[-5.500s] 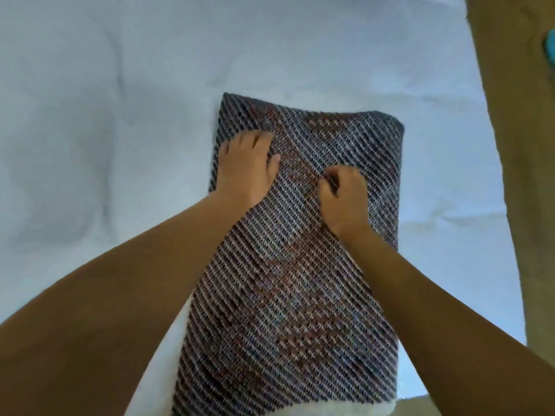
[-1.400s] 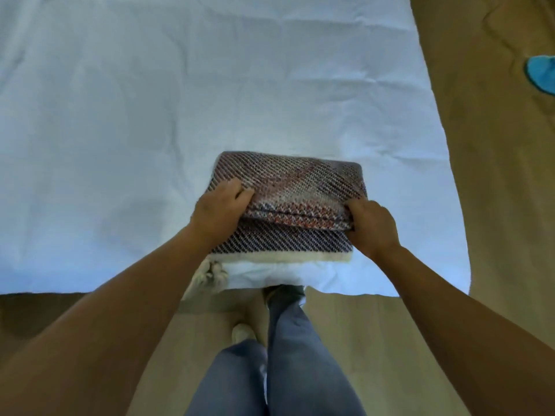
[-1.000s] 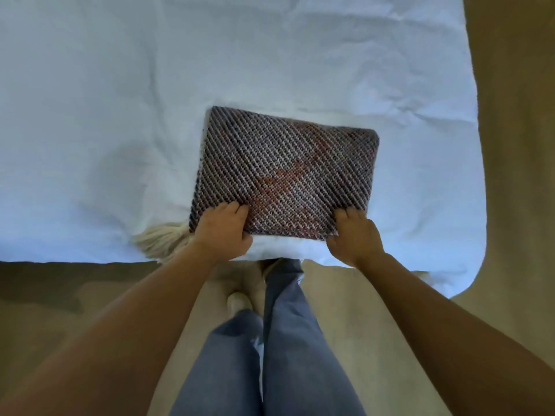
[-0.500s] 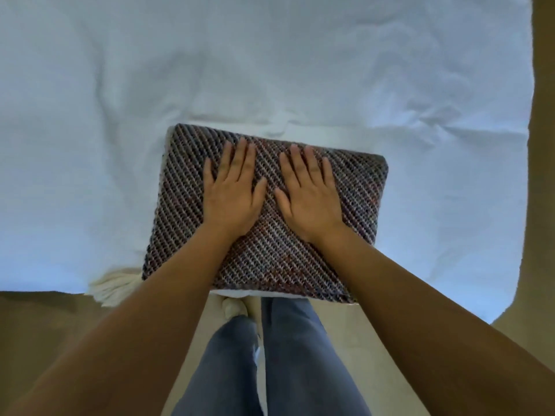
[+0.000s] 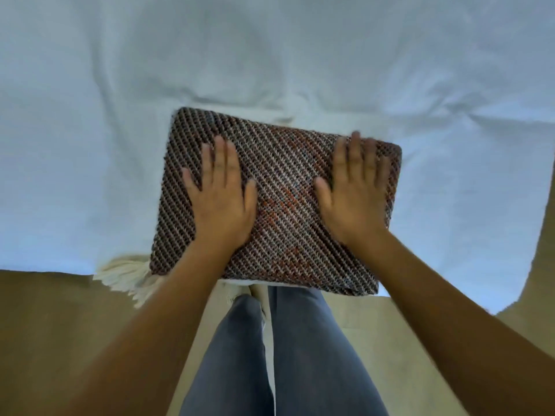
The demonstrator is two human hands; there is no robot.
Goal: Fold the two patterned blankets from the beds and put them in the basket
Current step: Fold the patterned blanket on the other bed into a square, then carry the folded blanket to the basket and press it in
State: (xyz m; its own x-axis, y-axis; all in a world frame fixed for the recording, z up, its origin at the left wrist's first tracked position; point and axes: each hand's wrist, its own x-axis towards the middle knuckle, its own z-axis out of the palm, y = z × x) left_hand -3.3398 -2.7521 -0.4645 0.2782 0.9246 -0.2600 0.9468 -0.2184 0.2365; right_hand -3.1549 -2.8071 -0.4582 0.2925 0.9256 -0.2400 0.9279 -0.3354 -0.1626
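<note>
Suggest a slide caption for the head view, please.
Both hands, left and right, press flat on the folded blanket on the bed.

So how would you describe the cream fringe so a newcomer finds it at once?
Start at the white bed sheet filling the upper view and follow its near edge. The folded patterned blanket lies there; at its near-left corner the cream fringe spills over the edge, the only loose, tasselled thing.

A white sheet (image 5: 90, 145) covers most of the top. It has soft wrinkles, and its near edge hangs over a brown floor (image 5: 45, 340). Two legs in blue jeans (image 5: 300, 355) stand close together on the floor, right by the sheet's edge. A pale foot (image 5: 240, 293) peeks out above the knees.
</note>
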